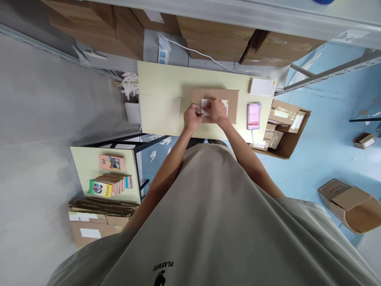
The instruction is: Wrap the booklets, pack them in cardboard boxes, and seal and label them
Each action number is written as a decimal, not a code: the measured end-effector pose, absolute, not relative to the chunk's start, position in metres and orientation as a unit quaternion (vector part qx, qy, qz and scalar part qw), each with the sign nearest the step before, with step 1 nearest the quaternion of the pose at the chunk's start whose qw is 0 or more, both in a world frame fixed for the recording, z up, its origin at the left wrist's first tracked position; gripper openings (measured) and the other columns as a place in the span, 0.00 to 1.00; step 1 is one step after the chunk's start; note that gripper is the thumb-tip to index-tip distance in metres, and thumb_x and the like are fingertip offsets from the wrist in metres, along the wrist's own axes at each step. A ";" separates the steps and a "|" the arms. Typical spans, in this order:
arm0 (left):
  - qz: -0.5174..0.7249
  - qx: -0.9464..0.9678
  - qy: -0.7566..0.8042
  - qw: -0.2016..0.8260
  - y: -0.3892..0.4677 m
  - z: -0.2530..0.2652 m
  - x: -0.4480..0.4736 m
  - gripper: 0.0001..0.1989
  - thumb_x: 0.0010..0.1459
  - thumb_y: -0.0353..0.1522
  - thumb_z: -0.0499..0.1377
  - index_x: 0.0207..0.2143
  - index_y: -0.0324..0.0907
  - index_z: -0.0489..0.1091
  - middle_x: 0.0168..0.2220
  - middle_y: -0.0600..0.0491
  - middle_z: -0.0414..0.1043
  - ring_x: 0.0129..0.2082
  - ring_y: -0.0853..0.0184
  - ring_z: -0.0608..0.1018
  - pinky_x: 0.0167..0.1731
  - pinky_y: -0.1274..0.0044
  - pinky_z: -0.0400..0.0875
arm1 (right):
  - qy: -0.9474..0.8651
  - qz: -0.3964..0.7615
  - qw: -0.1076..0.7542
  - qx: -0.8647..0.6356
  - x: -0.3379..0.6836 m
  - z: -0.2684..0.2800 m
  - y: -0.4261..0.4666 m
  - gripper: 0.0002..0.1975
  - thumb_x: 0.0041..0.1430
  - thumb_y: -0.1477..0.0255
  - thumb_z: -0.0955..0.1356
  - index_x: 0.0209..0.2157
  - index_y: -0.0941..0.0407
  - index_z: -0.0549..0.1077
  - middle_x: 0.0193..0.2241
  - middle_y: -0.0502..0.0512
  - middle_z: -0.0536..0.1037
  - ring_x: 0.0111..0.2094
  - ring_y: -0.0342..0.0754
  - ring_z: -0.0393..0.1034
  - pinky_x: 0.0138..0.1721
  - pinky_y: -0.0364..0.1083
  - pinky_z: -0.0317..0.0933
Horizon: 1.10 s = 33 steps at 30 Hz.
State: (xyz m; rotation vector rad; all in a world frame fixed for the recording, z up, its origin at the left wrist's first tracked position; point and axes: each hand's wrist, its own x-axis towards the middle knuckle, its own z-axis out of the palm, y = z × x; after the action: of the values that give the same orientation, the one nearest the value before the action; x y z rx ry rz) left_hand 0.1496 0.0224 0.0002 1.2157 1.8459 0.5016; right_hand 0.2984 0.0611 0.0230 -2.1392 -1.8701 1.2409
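Note:
A flat brown cardboard box (233,95) lies on the pale yellow tabletop (165,79) in front of me. On its upper face is a white label (205,102) with a small yellow mark at its right end. My right hand (216,110) lies over the middle of the label, its bent fingers pinching at the label's left part. My left hand (192,118) is at the box's left edge, fingers curled and closed, the tips meeting the label's lower left corner. The exact grip of the fingertips is partly hidden.
To the right are a stack of white labels (262,86), a phone (253,115) with a cable, and an open carton of packed boxes (285,139). Left stands a side table with booklets (110,184). A power strip (162,55) and cartons (214,37) sit behind.

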 end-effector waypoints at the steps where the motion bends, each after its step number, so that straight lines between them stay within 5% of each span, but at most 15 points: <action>1: 0.199 0.484 0.737 0.428 0.023 0.000 0.149 0.16 0.55 0.22 0.71 0.41 0.49 0.75 0.36 0.55 0.83 0.43 0.57 0.87 0.55 0.65 0.81 | -0.605 0.403 0.011 -0.686 0.300 0.024 0.057 0.03 0.73 0.70 0.75 0.40 0.51 0.81 0.46 0.61 0.89 0.52 0.62 0.82 0.58 0.60 0.77; 13: 0.190 0.492 0.727 0.440 0.027 0.003 0.147 0.14 0.56 0.22 0.68 0.40 0.49 0.76 0.37 0.54 0.85 0.45 0.57 0.87 0.54 0.65 0.80 | -0.559 0.393 0.061 -0.727 0.288 0.024 0.058 0.07 0.77 0.65 0.72 0.42 0.49 0.82 0.46 0.58 0.89 0.49 0.59 0.82 0.57 0.59 0.75; 21: 0.193 0.501 0.723 0.434 0.026 0.000 0.145 0.15 0.57 0.21 0.66 0.43 0.48 0.76 0.36 0.54 0.83 0.42 0.59 0.85 0.53 0.67 0.80 | -0.576 0.399 0.011 -0.713 0.307 0.036 0.028 0.05 0.72 0.71 0.75 0.38 0.50 0.79 0.45 0.60 0.89 0.50 0.63 0.83 0.57 0.60 0.76; 26: 0.198 0.501 0.709 0.455 0.025 0.002 0.141 0.15 0.58 0.21 0.66 0.44 0.47 0.77 0.39 0.52 0.83 0.39 0.61 0.84 0.53 0.68 0.80 | -0.548 0.421 0.112 -0.715 0.334 0.038 0.009 0.07 0.73 0.72 0.71 0.49 0.51 0.79 0.43 0.55 0.88 0.45 0.54 0.83 0.55 0.53 0.76; 33: 0.211 0.498 0.701 0.465 0.022 0.002 0.139 0.11 0.62 0.23 0.65 0.44 0.47 0.77 0.39 0.52 0.83 0.39 0.63 0.84 0.51 0.71 0.80 | -0.459 0.520 0.269 -0.668 0.362 0.047 -0.018 0.12 0.71 0.61 0.72 0.50 0.52 0.78 0.39 0.52 0.85 0.36 0.48 0.81 0.44 0.49 0.79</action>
State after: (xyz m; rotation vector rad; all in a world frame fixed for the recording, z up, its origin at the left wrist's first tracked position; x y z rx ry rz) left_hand 0.1389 0.0221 0.0019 1.2222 1.7210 0.5177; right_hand 0.3623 -0.0183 0.0469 -1.8023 -1.2366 1.4031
